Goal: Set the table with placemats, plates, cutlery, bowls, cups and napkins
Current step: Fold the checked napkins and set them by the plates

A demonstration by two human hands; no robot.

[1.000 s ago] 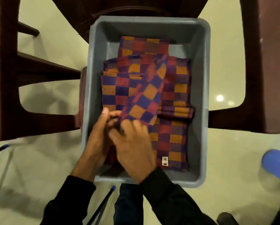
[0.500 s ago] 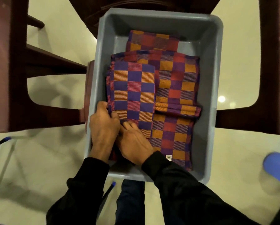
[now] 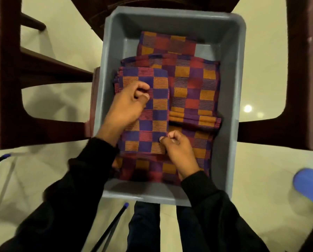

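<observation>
**Hands on the folded cloth in the grey bin**

While both black sleeves reached forward from the near edge, the right hand (image 3: 179, 151) sat closest, its fingers curled and pinching the near right corner of the purple-and-orange checked cloth (image 3: 150, 120), apparently to peel that top piece from the stack. Further in, the left hand (image 3: 128, 104) lay on the left part of the same cloth, thumb and bent fingers nipping a fold of it; that grip probably served to lift the cloth free without dragging what lay beneath. Under and to the right of it lay the red-and-orange checked cloths (image 3: 193, 88), folded and overlapping, one more showing at the far end of the pile. All of them rested inside the grey plastic bin (image 3: 224, 57), which held the linen together for carrying. Whether these were placemats or napkins could not be told. Around the bin stood dark wooden chair frames (image 3: 306, 88) on a pale floor, and a blue object (image 3: 310, 186) showed at the right edge. Judging by this, table setting had barely begun.
</observation>
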